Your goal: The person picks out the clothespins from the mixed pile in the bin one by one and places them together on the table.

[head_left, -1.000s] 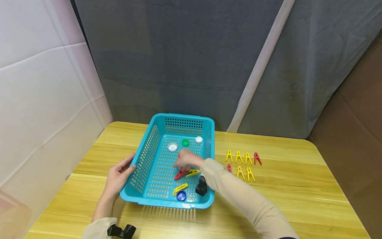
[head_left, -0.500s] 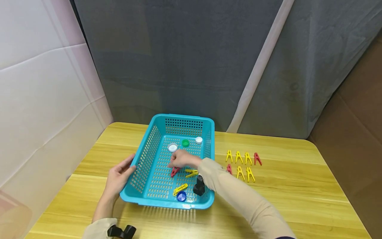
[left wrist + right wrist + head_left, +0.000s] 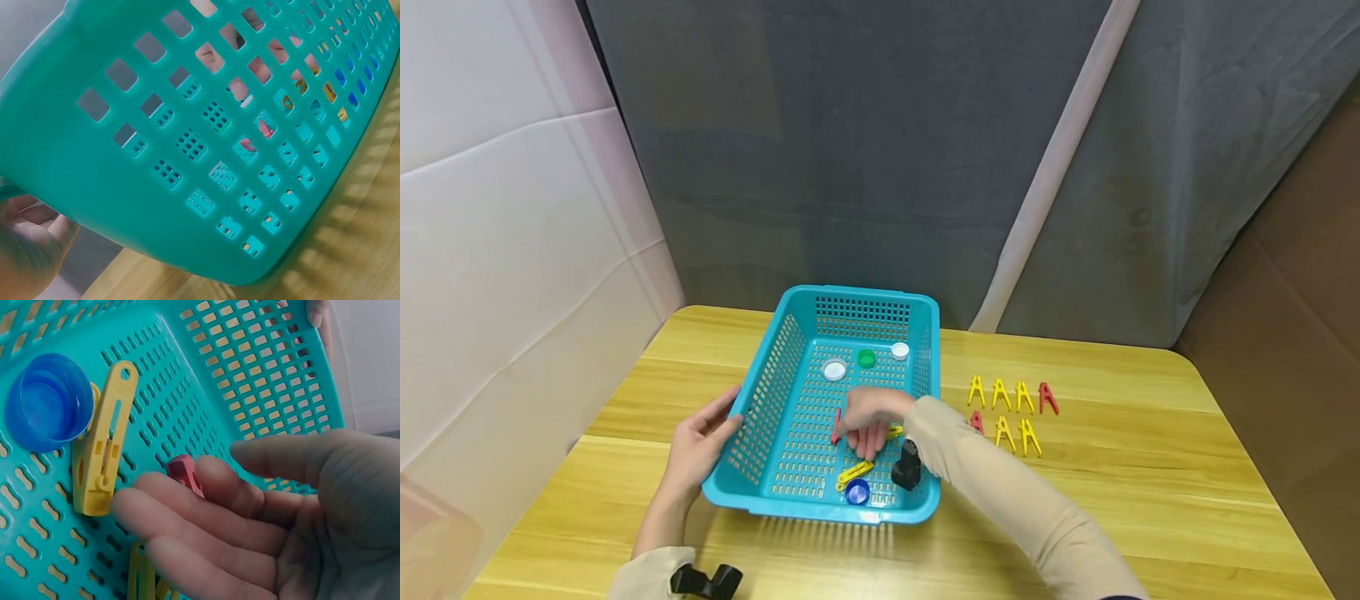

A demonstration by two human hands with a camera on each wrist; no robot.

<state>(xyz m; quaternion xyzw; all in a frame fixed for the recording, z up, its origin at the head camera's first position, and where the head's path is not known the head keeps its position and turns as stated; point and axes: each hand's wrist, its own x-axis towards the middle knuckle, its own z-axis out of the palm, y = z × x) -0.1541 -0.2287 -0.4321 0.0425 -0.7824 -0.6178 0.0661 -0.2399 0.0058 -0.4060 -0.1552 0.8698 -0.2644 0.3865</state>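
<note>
My left hand (image 3: 696,446) grips the left rim of a turquoise plastic basket (image 3: 820,292); its fingers show at the rim in the left wrist view. Inside the basket, my right hand (image 3: 868,417) hovers low over the slotted floor, palm turned partly up in the right wrist view, fingers extended and thumb apart. Just beyond the index fingertip lies a red clothespin (image 3: 183,470), partly hidden by the fingers. A yellow clothespin (image 3: 103,450) leans against a blue bottle cap (image 3: 47,403). Another yellow clothespin (image 3: 895,432) is partly covered by my right hand.
Toward the basket's back lie a white cap (image 3: 833,370), a green cap (image 3: 867,358) and a smaller white cap (image 3: 900,351). Right of the basket, several yellow clothespins (image 3: 1003,435) and red clothespins (image 3: 1048,398) stand in two rows on the wooden table (image 3: 1112,483).
The red clothespin has shifted left and turned more upright on the basket floor. My right hand moved left, then back right, and its fingers have spread. The left hand has stayed put.
</note>
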